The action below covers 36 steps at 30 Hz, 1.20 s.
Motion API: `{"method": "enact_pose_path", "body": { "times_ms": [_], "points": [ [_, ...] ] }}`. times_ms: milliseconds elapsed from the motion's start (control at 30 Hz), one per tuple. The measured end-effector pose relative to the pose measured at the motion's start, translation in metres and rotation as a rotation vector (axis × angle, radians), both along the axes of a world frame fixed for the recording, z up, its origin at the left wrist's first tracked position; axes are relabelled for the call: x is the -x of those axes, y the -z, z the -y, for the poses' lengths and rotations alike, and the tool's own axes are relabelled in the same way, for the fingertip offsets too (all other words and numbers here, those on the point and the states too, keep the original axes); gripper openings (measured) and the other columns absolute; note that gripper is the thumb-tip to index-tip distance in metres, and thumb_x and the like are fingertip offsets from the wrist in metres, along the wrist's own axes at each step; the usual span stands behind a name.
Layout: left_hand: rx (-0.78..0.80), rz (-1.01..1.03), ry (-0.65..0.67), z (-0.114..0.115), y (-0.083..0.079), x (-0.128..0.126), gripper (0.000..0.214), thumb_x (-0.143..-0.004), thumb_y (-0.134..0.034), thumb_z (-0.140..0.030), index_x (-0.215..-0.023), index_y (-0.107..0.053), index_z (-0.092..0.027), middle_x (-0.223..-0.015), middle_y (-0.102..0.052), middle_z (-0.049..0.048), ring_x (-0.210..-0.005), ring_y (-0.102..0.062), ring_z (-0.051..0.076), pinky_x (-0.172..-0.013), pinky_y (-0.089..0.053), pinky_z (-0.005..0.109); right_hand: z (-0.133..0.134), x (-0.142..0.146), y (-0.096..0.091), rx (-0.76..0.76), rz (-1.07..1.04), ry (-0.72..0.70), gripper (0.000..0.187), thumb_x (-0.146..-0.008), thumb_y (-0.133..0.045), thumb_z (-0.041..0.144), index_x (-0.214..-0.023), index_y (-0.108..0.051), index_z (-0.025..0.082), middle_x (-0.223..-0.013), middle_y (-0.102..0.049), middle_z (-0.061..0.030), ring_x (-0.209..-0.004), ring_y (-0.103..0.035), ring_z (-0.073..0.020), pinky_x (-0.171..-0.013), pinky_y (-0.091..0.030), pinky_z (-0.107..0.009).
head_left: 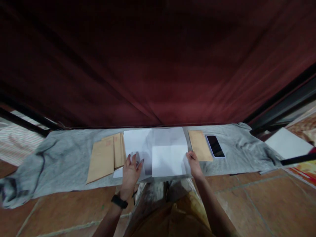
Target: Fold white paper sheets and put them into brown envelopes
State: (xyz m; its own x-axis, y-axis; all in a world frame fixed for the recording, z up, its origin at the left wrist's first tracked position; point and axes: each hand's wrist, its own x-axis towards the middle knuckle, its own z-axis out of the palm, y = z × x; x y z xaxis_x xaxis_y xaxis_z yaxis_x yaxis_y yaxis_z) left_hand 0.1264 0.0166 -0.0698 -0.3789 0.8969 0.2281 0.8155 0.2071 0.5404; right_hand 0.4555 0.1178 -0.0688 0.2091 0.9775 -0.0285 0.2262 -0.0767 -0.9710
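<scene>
White paper (169, 161) with visible fold creases lies spread in front of me. My left hand (131, 169), with a dark band on the wrist, rests on its left part, fingers spread and pressing lightly down. At the lower right edge, my right hand (194, 163) has its fingers closed on the paper. Several brown envelopes (101, 159) overlap on the left, beside the paper. Another brown envelope (200, 146) lies just right of the paper, near my right hand. Any print on the sheets is too faint to read.
Everything lies on a narrow surface covered with a grey cloth (66, 158). A smartphone (215, 146) lies beyond the right envelope. A dark red fabric (158, 72) hangs along the far side, with dark frame bars (283, 95) at the right. Tiled floor (271, 197) shows below.
</scene>
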Motion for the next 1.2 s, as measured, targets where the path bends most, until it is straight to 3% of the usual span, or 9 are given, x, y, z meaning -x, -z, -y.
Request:
{"method": "enact_pose_path", "body": {
  "times_ms": [200, 367, 467, 633, 800, 900, 1033, 1133, 1200],
  "points": [
    [0.259, -0.262, -0.124, -0.012, -0.018, -0.034, 0.063, -0.089, -0.06, -0.042, -0.141, -0.05, -0.007, -0.13, -0.057, 0.0268, -0.119, -0.056, 0.04, -0.092, -0.052, 0.052, 0.031, -0.069, 0.015, 0.032, -0.039, 0.089, 0.042, -0.065, -0.068, 0.065, -0.068, -0.055, 0.025, -0.064, -0.054, 0.0014, -0.062, -0.048, -0.0176, -0.062, -0.043, -0.032],
    [0.425, -0.163, -0.205, -0.026, -0.031, -0.027, 0.073, -0.085, -0.067, -0.044, -0.146, -0.045, -0.01, -0.12, -0.058, 0.0208, -0.108, -0.064, 0.034, -0.086, -0.053, 0.042, 0.048, -0.072, 0.025, 0.042, 0.034, 0.078, 0.046, -0.068, -0.064, 0.068, -0.075, -0.06, 0.022, -0.064, -0.058, 0.0001, -0.063, -0.052, -0.0193, -0.062, -0.045, -0.033],
    [0.465, -0.038, -0.157, -0.032, -0.038, -0.019, 0.069, -0.089, -0.063, -0.033, -0.151, -0.039, -0.013, -0.119, -0.062, 0.0168, -0.101, -0.069, 0.027, -0.087, -0.054, 0.036, 0.049, -0.064, 0.022, 0.036, 0.042, 0.02, 0.047, -0.075, -0.059, 0.065, -0.086, -0.064, 0.02, -0.07, -0.065, -0.0025, -0.066, -0.057, -0.0211, -0.065, -0.048, -0.034],
    [0.316, -0.148, -0.163, -0.032, -0.053, 0.021, 0.051, -0.095, -0.045, -0.023, -0.146, -0.05, -0.018, -0.118, -0.066, 0.0153, -0.095, -0.07, 0.027, -0.082, -0.054, 0.036, 0.038, -0.059, 0.013, 0.013, 0.037, 0.004, 0.042, -0.079, -0.058, 0.053, -0.097, -0.07, 0.018, -0.074, -0.069, -0.0034, -0.069, -0.06, -0.0216, -0.069, -0.05, -0.035],
    [0.394, -0.212, -0.17, -0.022, -0.056, 0.08, 0.049, -0.094, -0.048, -0.027, -0.141, -0.057, -0.015, -0.112, -0.068, 0.0168, -0.096, -0.069, 0.029, -0.084, -0.055, 0.038, 0.028, -0.042, 0.005, -0.048, -0.019, 0.014, 0.033, -0.082, -0.061, 0.049, -0.093, -0.072, 0.019, -0.077, -0.071, -0.004, -0.073, -0.062, -0.0216, -0.071, -0.053, -0.034],
    [0.383, -0.278, -0.196, -0.014, -0.053, 0.095, 0.047, -0.092, -0.052, -0.029, -0.136, -0.06, -0.016, -0.121, -0.065, 0.0183, -0.102, -0.067, 0.031, -0.088, -0.055, 0.042, 0.022, -0.026, -0.008, -0.119, -0.076, -0.033, 0.034, -0.085, -0.06, 0.05, -0.097, -0.072, 0.02, -0.084, -0.073, -0.0047, -0.079, -0.064, -0.0214, -0.076, -0.053, -0.034],
    [0.1, -0.337, -0.168, -0.011, -0.052, 0.075, 0.041, -0.088, -0.056, -0.029, -0.127, -0.064, -0.018, -0.143, -0.053, 0.0179, -0.128, -0.051, 0.04, -0.103, -0.046, 0.059, 0.006, -0.015, -0.035, -0.202, -0.158, -0.035, 0.033, -0.087, -0.061, 0.048, -0.102, -0.073, 0.021, -0.094, -0.074, -0.005, -0.088, -0.065, -0.0218, -0.083, -0.052, -0.034],
    [-0.061, -0.035, -0.04, -0.018, -0.051, 0.033, 0.041, -0.088, -0.057, -0.038, -0.122, -0.066, -0.016, -0.141, -0.054, 0.018, -0.132, -0.051, 0.037, -0.112, -0.042, 0.055, -0.005, -0.015, -0.046, -0.226, -0.197, -0.011, 0.031, -0.085, -0.063, 0.047, -0.099, -0.073, 0.021, -0.095, -0.074, -0.0046, -0.091, -0.065, -0.0226, -0.087, -0.051, -0.035],
    [-0.057, 0.286, 0.026, -0.023, -0.048, -0.002, 0.045, -0.086, -0.061, -0.045, -0.123, -0.066, -0.019, -0.139, -0.058, 0.0149, -0.126, -0.058, 0.032, -0.106, -0.049, 0.048, -0.006, -0.018, -0.043, -0.203, -0.223, 0.009, 0.032, -0.083, -0.065, 0.049, -0.097, -0.073, 0.022, -0.095, -0.074, -0.0046, -0.091, -0.065, -0.0231, -0.088, -0.051, -0.037]
  ]
}}
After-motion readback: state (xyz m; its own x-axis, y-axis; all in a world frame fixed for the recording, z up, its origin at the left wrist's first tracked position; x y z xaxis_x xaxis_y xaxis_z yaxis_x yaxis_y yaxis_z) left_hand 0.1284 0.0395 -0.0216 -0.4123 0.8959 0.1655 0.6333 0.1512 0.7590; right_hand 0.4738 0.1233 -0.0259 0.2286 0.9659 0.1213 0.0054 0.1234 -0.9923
